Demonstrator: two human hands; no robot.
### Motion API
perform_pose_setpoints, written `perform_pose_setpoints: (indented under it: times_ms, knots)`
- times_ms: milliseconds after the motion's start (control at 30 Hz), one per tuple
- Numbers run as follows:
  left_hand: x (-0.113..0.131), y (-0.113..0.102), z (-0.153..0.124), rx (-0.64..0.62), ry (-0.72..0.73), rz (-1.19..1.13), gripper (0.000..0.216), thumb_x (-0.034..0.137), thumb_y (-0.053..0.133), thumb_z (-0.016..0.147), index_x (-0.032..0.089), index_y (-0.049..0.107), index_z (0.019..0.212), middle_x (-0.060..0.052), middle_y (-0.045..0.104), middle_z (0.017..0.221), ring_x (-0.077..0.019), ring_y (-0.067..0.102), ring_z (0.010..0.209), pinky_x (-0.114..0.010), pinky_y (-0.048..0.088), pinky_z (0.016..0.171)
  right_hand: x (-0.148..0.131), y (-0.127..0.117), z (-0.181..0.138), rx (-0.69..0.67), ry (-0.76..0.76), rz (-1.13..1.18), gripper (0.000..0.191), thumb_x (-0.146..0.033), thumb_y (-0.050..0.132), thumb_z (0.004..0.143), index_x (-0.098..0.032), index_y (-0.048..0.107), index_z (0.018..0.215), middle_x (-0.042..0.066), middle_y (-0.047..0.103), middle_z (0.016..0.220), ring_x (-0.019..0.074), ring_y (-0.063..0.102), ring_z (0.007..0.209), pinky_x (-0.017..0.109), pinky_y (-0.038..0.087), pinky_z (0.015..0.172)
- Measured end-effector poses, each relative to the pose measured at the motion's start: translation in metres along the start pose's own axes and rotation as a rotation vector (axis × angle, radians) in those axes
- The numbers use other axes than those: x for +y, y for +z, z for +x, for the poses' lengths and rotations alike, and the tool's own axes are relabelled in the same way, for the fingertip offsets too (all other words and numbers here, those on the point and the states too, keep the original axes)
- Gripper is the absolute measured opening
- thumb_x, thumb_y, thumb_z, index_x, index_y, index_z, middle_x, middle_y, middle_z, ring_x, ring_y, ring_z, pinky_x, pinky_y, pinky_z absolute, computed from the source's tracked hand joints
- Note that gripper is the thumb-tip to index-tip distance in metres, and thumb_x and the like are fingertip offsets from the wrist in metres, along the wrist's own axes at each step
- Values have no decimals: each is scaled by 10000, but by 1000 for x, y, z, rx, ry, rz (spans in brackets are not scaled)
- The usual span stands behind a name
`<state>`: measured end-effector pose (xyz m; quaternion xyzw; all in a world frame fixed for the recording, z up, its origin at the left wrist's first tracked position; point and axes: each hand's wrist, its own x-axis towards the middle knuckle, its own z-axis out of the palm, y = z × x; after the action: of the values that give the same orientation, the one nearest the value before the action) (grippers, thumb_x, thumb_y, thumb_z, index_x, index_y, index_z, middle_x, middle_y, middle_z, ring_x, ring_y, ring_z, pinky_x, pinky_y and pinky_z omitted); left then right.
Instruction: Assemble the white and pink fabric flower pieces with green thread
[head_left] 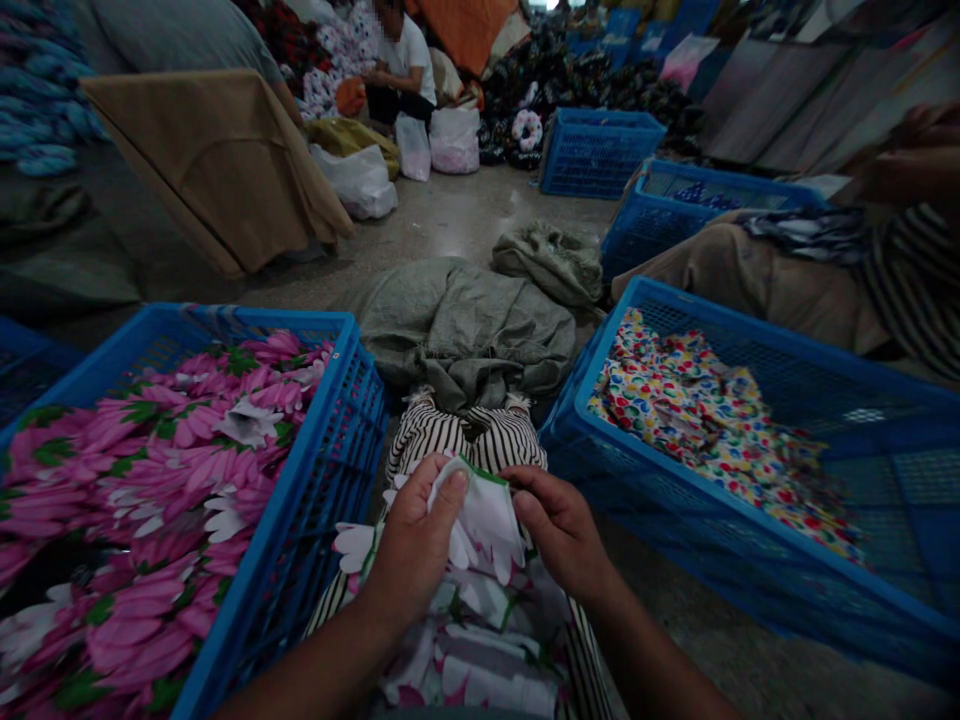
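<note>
My left hand and my right hand both pinch a small white fabric piece with a green edge, held over my lap. More white and pink flower-print pieces lie piled on my striped trousers beneath the hands. The left thumb presses on the top of the piece; the right fingers grip its right edge.
A blue crate at my left holds several pink flower-print pieces. A blue crate at my right holds multicoloured dotted fabric. Grey sacks lie ahead on the floor. A person in striped clothing sits at right; another person sits far back.
</note>
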<state>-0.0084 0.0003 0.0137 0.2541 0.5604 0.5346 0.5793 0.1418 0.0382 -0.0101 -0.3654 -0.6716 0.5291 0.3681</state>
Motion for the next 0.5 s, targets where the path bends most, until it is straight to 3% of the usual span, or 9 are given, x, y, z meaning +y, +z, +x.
perform_pose_setpoints:
  times_ms: [167, 367, 500]
  knots:
    - [-4, -2, 1, -25, 2, -12, 190, 386, 558, 792, 197, 535, 800, 51, 506, 646, -98, 485, 585, -175, 380, 546, 1, 0, 0, 51, -11, -28, 204, -299, 478, 857, -216, 639, 950, 8, 626, 745, 133, 557, 642, 218, 413, 575]
    - [-2, -4, 0, -34, 11, 23, 196, 387, 546, 799, 191, 545, 814, 31, 526, 709, -116, 505, 663, -196, 405, 626, -2, 0, 0, 109, -11, -47, 191, -295, 509, 837, -186, 643, 756, -5, 555, 616, 112, 491, 561, 213, 368, 525]
    - [-4, -6, 1, -6, 41, 48, 200, 387, 547, 799, 187, 553, 816, 27, 523, 705, -120, 513, 680, -193, 406, 633, 1, 0, 2, 327, 182, 329, 267, -440, 476, 832, -205, 602, 825, -38, 448, 556, 90, 382, 467, 187, 288, 421]
